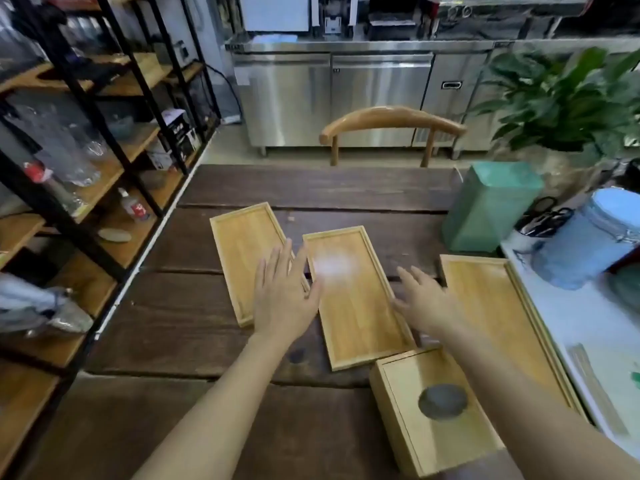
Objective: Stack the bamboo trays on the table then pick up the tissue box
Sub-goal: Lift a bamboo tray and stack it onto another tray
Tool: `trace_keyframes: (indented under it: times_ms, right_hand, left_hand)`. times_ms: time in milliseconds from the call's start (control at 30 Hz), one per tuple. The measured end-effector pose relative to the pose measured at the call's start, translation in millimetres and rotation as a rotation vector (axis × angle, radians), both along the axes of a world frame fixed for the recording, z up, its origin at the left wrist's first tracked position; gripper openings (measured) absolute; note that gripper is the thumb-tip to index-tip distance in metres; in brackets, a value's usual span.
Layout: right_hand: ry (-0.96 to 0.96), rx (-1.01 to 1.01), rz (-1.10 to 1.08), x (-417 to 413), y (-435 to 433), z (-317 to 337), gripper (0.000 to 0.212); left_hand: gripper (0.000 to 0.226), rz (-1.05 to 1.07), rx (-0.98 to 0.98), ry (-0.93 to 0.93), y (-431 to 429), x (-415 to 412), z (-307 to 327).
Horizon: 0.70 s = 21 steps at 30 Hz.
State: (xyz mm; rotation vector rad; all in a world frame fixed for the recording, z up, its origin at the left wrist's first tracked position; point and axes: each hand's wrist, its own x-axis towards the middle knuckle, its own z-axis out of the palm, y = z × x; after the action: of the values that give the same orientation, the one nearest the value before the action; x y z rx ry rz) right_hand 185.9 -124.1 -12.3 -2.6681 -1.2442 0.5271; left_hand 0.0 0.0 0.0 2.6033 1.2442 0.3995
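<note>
Three bamboo trays lie flat and apart on the dark wooden table (194,323). The left tray (240,251) is small, the middle tray (360,306) has a bright glare spot, and the right tray (498,317) is the largest. A bamboo tissue box (415,441) with a dark oval opening on top sits nearest me, below the middle tray. My left hand (282,296) hovers with fingers spread over the gap between the left and middle trays. Between the middle and right trays, my right hand (424,303) is open too. Neither hand holds anything.
A green box (491,206) stands at the table's far right, with a blue lidded jar (588,244) and a cup of scissors (530,233) on a white surface beside it. A wooden chair (391,123) faces the far edge. Black shelving (86,140) lines the left; a potted plant (561,98) is far right.
</note>
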Motion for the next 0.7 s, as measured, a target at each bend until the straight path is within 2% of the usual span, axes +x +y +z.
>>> trace_keyframes:
  times_ms: [100,200,267,367,433,467,533,600,667,700]
  right_hand:
    - [0.159,-0.106,0.022,5,1,-13,0.065]
    - [0.461,-0.164,0.035,2,5,-9,0.055]
    - [0.647,-0.064,-0.021,-1,9,-4,0.048]
    - [0.914,0.103,-0.188,-6,10,4,0.04]
    - [0.996,0.163,-0.347,-6,10,8,0.043]
    - [1.02,0.184,-0.425,-3,11,6,0.057]
    - [1.058,0.186,-0.512,2,10,7,0.066]
    - [1.083,0.171,-0.546,2,10,9,0.055]
    - [1.086,0.173,-0.558,0,9,8,0.041]
    - [1.1,0.193,-0.552,-2,11,9,0.043]
  left_hand:
    - [0.068,0.016,-0.146,0.065,-10,8,-24]
    - [0.08,0.078,-0.542,0.032,-32,20,-44]
    - [0.087,0.153,-0.837,-0.042,-46,31,-47]
    - [0.084,0.286,-1.05,-0.285,-62,44,-38]
    - [0.079,0.363,-1.168,-0.495,-59,45,-29]
    - [0.077,0.388,-1.236,-0.575,-54,44,-26]
    - [0.074,0.448,-1.332,-0.658,-41,39,-20]
    - [0.069,0.541,-1.349,-0.672,-28,30,-18]
    - [0.053,0.578,-1.375,-0.668,-21,24,-16]
    - [0.045,0.565,-1.378,-0.637,-20,23,-13]
